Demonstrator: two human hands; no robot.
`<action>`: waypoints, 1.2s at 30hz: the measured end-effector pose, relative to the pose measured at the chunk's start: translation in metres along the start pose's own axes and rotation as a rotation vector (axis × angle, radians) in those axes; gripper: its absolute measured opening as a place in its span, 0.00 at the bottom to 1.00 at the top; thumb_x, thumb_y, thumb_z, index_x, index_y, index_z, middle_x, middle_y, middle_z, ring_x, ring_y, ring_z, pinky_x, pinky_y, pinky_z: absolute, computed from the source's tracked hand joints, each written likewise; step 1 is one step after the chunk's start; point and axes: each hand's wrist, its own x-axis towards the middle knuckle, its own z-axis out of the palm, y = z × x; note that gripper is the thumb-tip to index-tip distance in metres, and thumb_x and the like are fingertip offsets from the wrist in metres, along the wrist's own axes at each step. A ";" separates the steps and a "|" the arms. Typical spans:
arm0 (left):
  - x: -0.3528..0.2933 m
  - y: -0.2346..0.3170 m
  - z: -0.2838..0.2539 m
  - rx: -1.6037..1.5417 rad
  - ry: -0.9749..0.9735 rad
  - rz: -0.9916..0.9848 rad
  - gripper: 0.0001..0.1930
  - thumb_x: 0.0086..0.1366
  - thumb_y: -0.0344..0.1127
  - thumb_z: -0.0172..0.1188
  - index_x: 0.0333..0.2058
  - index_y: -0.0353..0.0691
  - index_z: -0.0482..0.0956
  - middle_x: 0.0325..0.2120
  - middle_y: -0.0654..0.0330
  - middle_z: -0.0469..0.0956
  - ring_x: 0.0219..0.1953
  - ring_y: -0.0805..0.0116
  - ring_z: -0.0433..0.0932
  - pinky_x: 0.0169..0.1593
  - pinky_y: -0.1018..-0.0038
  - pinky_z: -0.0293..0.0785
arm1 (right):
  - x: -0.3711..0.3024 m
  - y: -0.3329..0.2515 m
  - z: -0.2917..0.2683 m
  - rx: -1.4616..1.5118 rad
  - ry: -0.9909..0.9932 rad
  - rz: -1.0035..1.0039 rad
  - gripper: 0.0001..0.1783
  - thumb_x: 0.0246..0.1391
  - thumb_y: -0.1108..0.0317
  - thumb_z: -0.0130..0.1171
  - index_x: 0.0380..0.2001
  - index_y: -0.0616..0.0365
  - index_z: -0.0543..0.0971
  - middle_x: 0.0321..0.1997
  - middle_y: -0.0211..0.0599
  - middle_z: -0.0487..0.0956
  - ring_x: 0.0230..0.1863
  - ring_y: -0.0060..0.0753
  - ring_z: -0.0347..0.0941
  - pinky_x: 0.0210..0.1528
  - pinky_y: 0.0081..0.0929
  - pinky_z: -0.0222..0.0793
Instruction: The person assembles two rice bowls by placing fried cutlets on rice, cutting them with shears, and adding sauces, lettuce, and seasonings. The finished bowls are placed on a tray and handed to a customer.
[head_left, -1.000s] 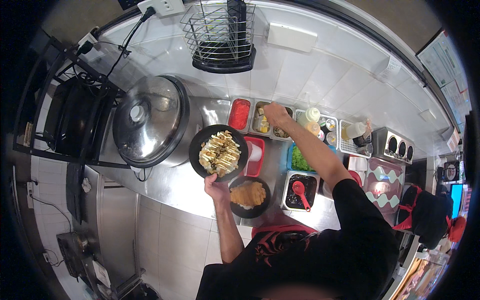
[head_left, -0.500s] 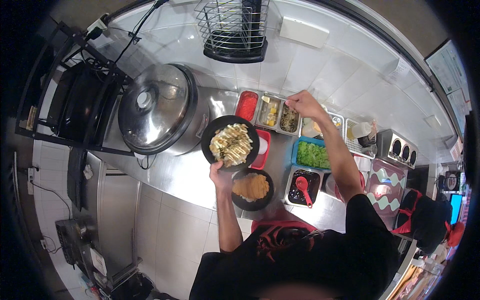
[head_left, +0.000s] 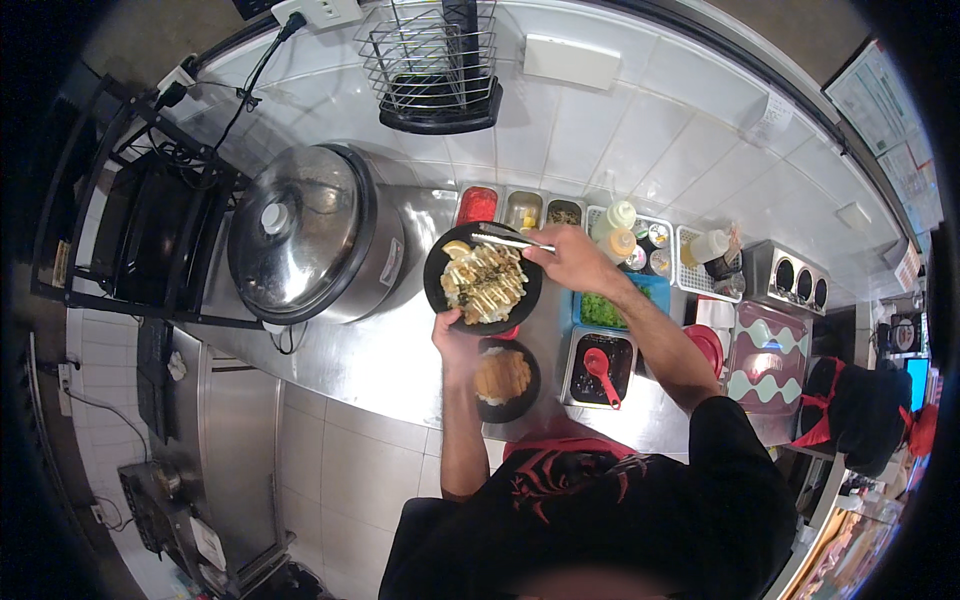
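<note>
Left hand [head_left: 456,338] and right hand [head_left: 575,260] are apart, one at either side of the black bowl [head_left: 434,280]: the left grips its near-left rim, while the right is closed around steel tongs [head_left: 510,238] beside its far-right edge. Below them stretches the metal desk [head_left: 385,375], with a large lidded cooker [head_left: 310,240] at its left end. The gripped bowl is held above the desk, between the hands, filled with food striped in pale sauce. Nearer the body, just right of the left wrist, sits a second bowl [head_left: 534,385] with a browned, sliced piece. Right of that is a steel container [head_left: 569,378] of dark contents, a red spoon [head_left: 599,368] in it. The tongs' tips reach over the held food, near a yellow wedge [head_left: 457,249]; whether they touch it I cannot tell.
</note>
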 end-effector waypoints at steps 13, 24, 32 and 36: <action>-0.062 0.032 -0.077 0.118 0.237 0.392 0.33 0.73 0.57 0.46 0.67 0.40 0.62 0.65 0.56 0.66 0.67 0.57 0.65 0.68 0.57 0.62 | 0.002 0.093 0.012 -0.387 0.040 0.583 0.23 0.61 0.55 0.56 0.29 0.70 0.81 0.33 0.65 0.81 0.40 0.66 0.79 0.46 0.53 0.75; -0.138 0.014 -0.150 0.324 0.626 0.378 0.45 0.70 0.72 0.34 0.71 0.39 0.52 0.68 0.46 0.58 0.65 0.46 0.66 0.58 0.50 0.77 | -0.002 0.135 0.057 -0.532 -0.041 0.555 0.10 0.55 0.68 0.58 0.28 0.64 0.85 0.33 0.62 0.83 0.39 0.58 0.83 0.41 0.47 0.81; -0.132 -0.018 -0.205 0.396 0.795 0.276 0.44 0.70 0.72 0.35 0.65 0.35 0.61 0.58 0.46 0.70 0.52 0.48 0.76 0.51 0.49 0.79 | -0.082 0.053 0.039 -0.460 0.196 0.391 0.20 0.59 0.54 0.60 0.41 0.62 0.81 0.44 0.52 0.77 0.44 0.55 0.80 0.43 0.47 0.78; -0.162 -0.037 -0.205 0.249 0.746 0.060 0.40 0.69 0.71 0.43 0.53 0.33 0.70 0.41 0.52 0.75 0.49 0.51 0.76 0.55 0.48 0.74 | -0.201 0.029 0.047 -0.406 0.138 0.618 0.19 0.59 0.55 0.61 0.40 0.61 0.80 0.45 0.51 0.75 0.44 0.57 0.78 0.45 0.48 0.77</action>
